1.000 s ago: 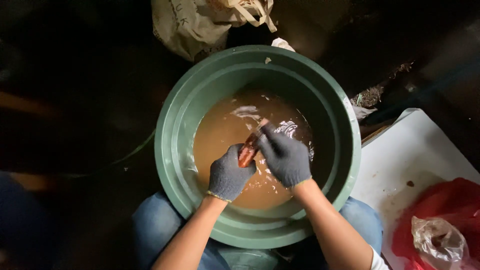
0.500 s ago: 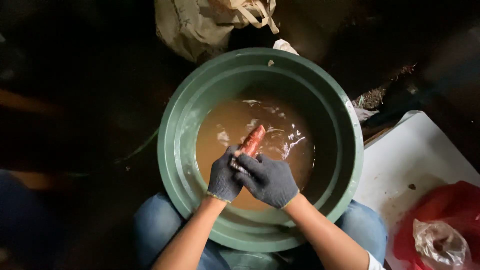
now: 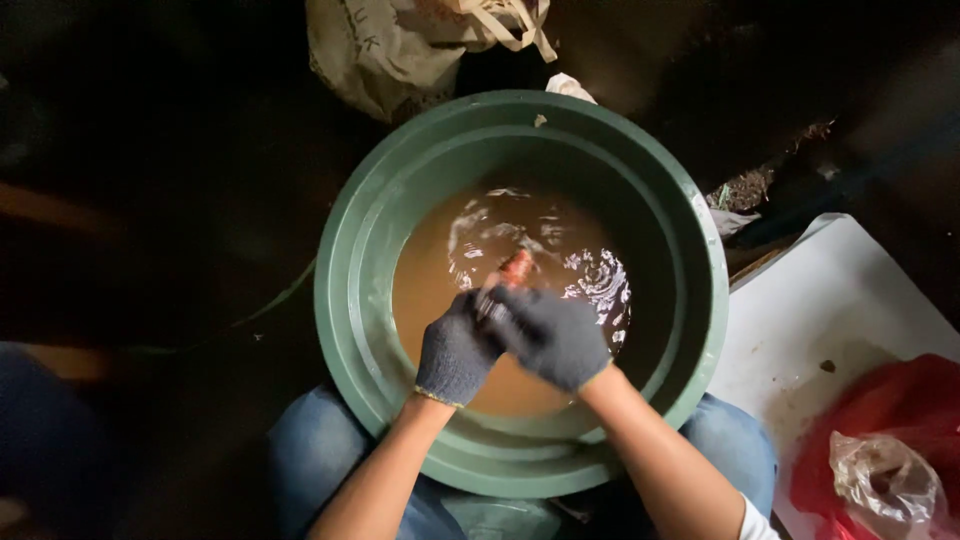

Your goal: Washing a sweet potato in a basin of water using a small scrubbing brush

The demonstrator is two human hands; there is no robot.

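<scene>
Scrubbing a small orange carrot (image 3: 517, 267) over muddy water at the center of a green basin (image 3: 360, 300), the gloved left hand (image 3: 455, 350) and right hand (image 3: 550, 335) have their fingers closed around it. Wet gloves could let it slip and splash toward the white board (image 3: 840, 300) at three o'clock.

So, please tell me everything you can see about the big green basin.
The green basin is round, wide and deep, with a stepped inner wall and a thick rim; it looks like plastic. It sits upright between the person's knees and holds muddy brown water with ripples. Both gloved hands, left hand and right hand, are inside it, clasping an orange-red object at the water.
</scene>
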